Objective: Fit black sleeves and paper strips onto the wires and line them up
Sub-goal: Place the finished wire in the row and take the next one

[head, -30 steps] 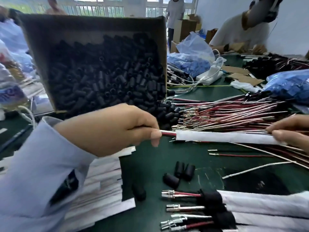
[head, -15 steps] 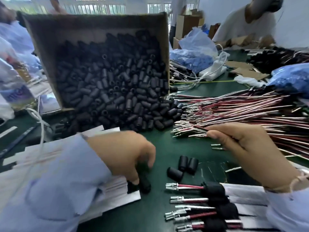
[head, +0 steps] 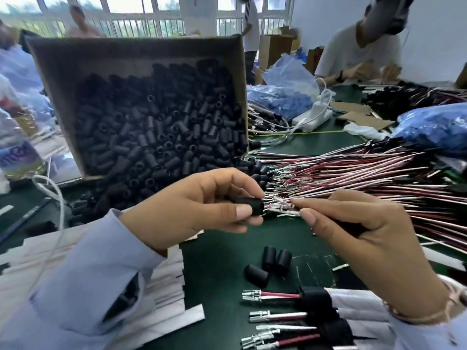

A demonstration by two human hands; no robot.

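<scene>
The left hand (head: pixel 197 205) has come up off the desk (head: pixel 214 274) pinching a black sleeve (head: pixel 249 209); the right hand (head: pixel 366 236) now pinches a wire (head: pixel 281 203) just beside it. Threading looks about to begin, between both hands.

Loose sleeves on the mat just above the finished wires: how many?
3. Two side by side, left sleeve and right sleeve; third sleeve lies nearer, to their left. Others may hide under the right hand.
</scene>
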